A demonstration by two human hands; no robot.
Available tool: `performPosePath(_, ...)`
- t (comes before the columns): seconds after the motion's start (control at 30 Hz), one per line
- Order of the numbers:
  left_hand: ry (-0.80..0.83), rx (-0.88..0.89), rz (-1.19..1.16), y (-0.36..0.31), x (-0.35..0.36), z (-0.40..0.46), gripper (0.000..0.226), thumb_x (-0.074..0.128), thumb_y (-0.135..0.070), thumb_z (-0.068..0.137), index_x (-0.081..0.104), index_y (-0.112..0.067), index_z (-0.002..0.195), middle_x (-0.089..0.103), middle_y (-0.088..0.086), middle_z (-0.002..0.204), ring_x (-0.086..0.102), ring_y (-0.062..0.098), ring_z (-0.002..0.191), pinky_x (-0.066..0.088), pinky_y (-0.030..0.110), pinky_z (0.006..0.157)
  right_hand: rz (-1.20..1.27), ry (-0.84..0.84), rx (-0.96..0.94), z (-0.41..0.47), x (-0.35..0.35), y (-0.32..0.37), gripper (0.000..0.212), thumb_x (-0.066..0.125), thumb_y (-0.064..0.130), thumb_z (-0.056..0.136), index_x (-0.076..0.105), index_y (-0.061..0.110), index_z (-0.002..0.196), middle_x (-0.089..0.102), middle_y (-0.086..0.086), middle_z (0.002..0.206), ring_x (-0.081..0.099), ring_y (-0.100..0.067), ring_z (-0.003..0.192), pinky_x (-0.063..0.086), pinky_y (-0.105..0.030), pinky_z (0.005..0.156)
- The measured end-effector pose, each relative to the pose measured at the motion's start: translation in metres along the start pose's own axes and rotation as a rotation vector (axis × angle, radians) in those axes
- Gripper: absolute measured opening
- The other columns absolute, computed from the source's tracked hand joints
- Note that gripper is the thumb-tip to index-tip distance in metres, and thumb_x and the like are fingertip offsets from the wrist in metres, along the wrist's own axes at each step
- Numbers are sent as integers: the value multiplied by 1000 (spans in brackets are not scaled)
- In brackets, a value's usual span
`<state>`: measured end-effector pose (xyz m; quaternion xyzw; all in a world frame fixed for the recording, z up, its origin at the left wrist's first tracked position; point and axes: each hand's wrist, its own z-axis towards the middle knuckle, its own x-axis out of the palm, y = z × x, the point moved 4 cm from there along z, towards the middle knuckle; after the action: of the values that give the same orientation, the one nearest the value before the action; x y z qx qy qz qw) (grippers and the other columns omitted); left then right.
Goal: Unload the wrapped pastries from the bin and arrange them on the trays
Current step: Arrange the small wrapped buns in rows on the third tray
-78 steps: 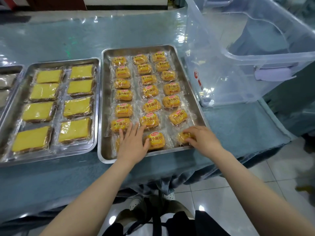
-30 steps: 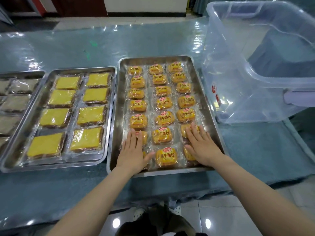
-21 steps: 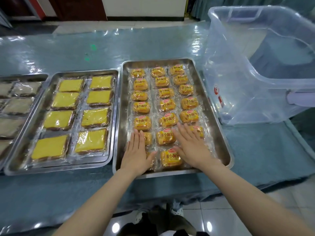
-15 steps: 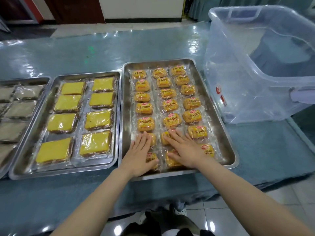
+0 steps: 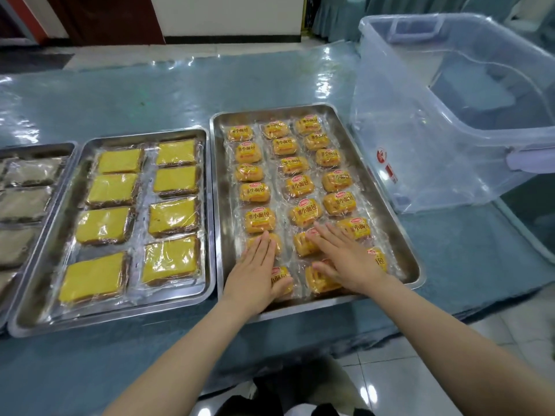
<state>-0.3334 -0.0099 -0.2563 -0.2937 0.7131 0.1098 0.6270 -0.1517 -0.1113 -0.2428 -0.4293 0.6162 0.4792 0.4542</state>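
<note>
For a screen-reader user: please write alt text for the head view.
Both hands, left and right, lie flat on wrapped buns at the near end of a steel tray. A tray of yellow cakes sits left, a clear bin right.

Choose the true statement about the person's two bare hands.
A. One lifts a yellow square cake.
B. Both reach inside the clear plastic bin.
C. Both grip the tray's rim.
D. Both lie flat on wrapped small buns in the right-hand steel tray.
D: the left hand and right hand rest with straight fingers on the orange wrapped small buns at the near end of the right-hand steel tray.
</note>
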Motion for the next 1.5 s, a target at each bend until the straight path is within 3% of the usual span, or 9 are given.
performPosePath(0.1,-49,1,-37,0,-7,5,91,1,-75,79,-10,-17,148,-22,-2,152,-20,11,139,-5,30,115,55,-54,89,6,-8,-7,63,33,55,93,12,34,149,-5,10,157,-12,-12,143,4,-38,117)
performPosePath(0.23,-63,-49,-61,0,-14,25,89,6,-74,81,-16,-20,147,-24,-1,152,-22,13,139,-8,31,112,78,-76,137,27,-19,-19,61,41,47,94,16,33,148,-7,14,154,-12,-12,143,2,-37,115)
performPosePath(0.37,-38,-131,-104,3,-17,50,84,24,-68,86,-16,-25,146,-23,-1,152,-22,17,140,-8,35,111,57,-27,116,56,-21,-21,58,41,44,96,17,35,148,-3,9,157,-5,-15,145,-3,-32,110)
performPosePath(0.5,-5,-153,-59,10,-12,66,76,20,-67,87,-12,-32,146,-22,0,153,-25,23,139,-8,40,110,77,-14,94,72,-18,-24,49,40,36,97,28,36,144,3,6,158,0,-17,145,-5,-34,108)
performPosePath(0.63,-23,-164,-11,10,-8,67,73,12,-68,85,-15,-34,144,-23,0,152,-28,23,138,-13,39,107,49,13,31,81,-16,-27,49,38,34,99,27,32,147,11,2,159,8,-20,145,0,-31,109)
performPosePath(0.87,-24,-197,4,7,-2,63,72,11,-66,88,-21,-32,143,-26,1,153,-32,22,137,-12,39,111,9,37,64,84,-12,-18,52,37,44,97,26,32,146,20,-3,155,18,-29,139,24,-48,111)
performPosePath(1.07,-39,-227,28,6,-4,58,76,9,-67,87,-13,-26,147,-21,2,154,-27,22,139,-10,38,112,-22,13,89,79,-10,-16,54,37,49,95,25,34,146,23,-3,153,20,-29,137,27,-49,107)
performPosePath(1.3,-147,-203,39,6,-25,69,74,6,-63,88,-12,-22,147,-20,0,153,-25,17,140,-12,35,113,89,-88,87,84,-22,-24,55,46,43,92,28,35,144,25,1,153,21,-25,138,23,-50,111)
performPosePath(1.5,-112,-212,-10,17,-39,112,75,21,-61,93,-16,-23,147,-21,2,153,-22,17,140,-9,34,114,120,-113,86,120,-32,-43,60,45,42,95,23,23,149,14,0,158,11,-22,145,5,-32,110)
